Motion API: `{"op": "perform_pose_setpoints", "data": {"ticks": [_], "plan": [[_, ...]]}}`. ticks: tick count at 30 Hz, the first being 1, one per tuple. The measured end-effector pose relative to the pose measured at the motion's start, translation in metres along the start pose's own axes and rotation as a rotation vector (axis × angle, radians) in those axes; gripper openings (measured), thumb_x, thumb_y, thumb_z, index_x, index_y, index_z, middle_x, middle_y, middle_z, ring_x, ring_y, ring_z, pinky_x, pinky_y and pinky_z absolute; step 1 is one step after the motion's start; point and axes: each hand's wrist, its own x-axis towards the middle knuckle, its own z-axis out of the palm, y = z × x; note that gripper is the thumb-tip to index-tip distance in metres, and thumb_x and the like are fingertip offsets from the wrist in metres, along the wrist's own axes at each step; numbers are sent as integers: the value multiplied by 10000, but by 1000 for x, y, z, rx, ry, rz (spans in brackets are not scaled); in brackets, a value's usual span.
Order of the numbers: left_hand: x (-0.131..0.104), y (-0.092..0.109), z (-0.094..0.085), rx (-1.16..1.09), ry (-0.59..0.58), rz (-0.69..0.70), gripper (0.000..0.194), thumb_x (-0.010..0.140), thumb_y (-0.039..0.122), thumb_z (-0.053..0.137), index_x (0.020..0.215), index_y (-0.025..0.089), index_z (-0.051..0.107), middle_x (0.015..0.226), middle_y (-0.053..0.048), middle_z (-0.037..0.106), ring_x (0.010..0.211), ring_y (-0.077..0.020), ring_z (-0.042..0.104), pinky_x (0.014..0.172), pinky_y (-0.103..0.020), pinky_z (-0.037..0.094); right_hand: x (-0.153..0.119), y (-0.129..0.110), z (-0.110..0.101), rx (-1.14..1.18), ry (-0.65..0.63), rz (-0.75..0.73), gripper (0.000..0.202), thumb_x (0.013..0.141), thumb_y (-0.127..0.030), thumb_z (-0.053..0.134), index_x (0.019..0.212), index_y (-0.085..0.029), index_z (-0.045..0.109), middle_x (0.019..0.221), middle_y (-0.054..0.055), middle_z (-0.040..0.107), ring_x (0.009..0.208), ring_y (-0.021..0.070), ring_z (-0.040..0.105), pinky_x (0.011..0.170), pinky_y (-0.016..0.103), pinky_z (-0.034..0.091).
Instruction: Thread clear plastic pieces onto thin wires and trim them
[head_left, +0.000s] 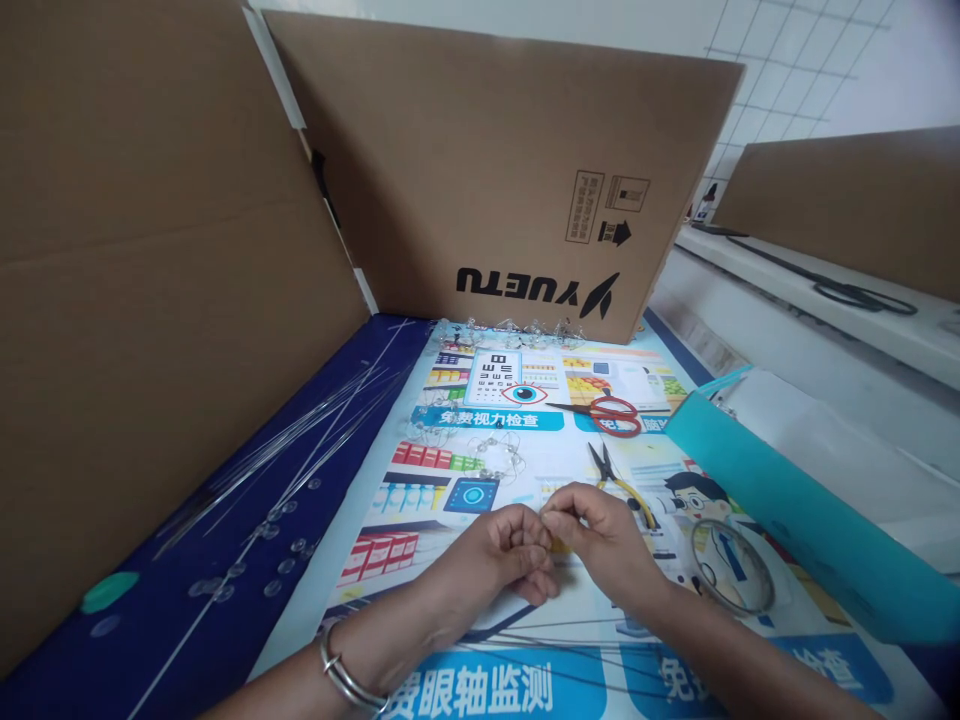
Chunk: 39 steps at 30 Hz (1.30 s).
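The left hand (506,560) and right hand (604,540) are facing each other above the printed sheet (394,500) on the desk (232,660), with their fingertips sitting close together. The fingers of both hands are bending inward; whether they are grasping a small part cannot be told, since any such part is too small or hidden. The bead ring (513,462) is lying flat on the sheet, just beyond the left hand and apart from it. The pliers (613,480) are resting just past the right hand, while thin wires (555,640) are running across the sheet below the wrists. Loose beads (270,531) are lying to the left of the sheet. Judging by appearance, the ring is weighing very little: its clear beads are probably being hard and slippery, and its thin strand is likely being flexible and easy to kink. For handling, thumb and forefinger should be pinching the ring at a bead, lightly, rather than pulling on the fine strand sticking out beside it.
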Motion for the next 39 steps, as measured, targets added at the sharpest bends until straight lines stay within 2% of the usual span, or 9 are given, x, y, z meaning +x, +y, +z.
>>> {"op": "perform_pose_setpoints", "data": {"ticks": [4, 9, 16, 22, 26, 33, 35, 39], "plan": [[0, 1, 3, -114, -23, -27, 207, 766, 259, 635, 801, 150, 462, 690, -30, 613, 614, -152, 620, 573, -268, 452, 1, 3, 1, 32, 2, 4, 121, 824, -231, 531, 736, -184, 601, 693, -16, 607, 662, 115, 549, 635, 220, 417], [1, 3, 0, -180, -34, -29, 167, 765, 240, 619, 818, 139, 497, 675, 2, 562, 451, -56, 469, 503, -218, 347, 1, 7, 1, 127, 1, 18, 127, 843, -258, 514, 785, -187, 601, 714, -7, 618, 691, 126, 565, 666, 240, 432], [2, 3, -3, -66, 20, -11, 141, 790, 239, 567, 860, 116, 570, 649, 12, 508, 453, -38, 364, 465, -211, 201, 2, 9, -1, 210, 21, 20, 122, 841, -271, 519, 791, -178, 581, 715, 5, 630, 689, 136, 592, 656, 254, 459], [2, 6, -3, 142, 45, 12, 235, 794, 309, 560, 921, 117, 609, 676, 5, 535, 471, -45, 361, 478, -212, 253, 2, 15, -1, 226, 27, 18, 132, 838, -287, 508, 802, -177, 572, 754, 18, 638, 694, 139, 597, 653, 265, 471], [3, 2, -6, 218, 28, -31, 253, 793, 353, 559, 857, 111, 594, 666, 5, 540, 446, -42, 370, 450, -205, 266, 1, 15, 0, 232, 31, 56, 130, 829, -290, 517, 798, -177, 572, 699, 5, 617, 628, 126, 577, 606, 253, 463], [3, 2, -6, 326, 21, -23, 242, 800, 378, 540, 768, 137, 534, 655, 6, 537, 473, -63, 392, 446, -198, 301, 0, 8, -1, 333, 10, 94, 126, 827, -294, 529, 788, -179, 559, 650, -17, 585, 571, 113, 561, 581, 251, 458], [2, 3, -6, 354, 14, 6, 245, 796, 377, 546, 758, 135, 546, 644, 6, 537, 495, -72, 396, 477, -207, 307, 0, 6, -1, 342, 5, 93, 123, 824, -289, 534, 784, -177, 561, 643, -17, 584, 577, 115, 560, 584, 252, 457], [2, 3, -8, 411, -10, 151, 269, 795, 374, 553, 689, 129, 583, 671, -15, 567, 639, -117, 472, 638, -241, 353, -1, 4, -2, 406, -12, 96, 130, 825, -299, 534, 786, -177, 557, 641, -16, 590, 572, 116, 555, 576, 252, 455]]}}
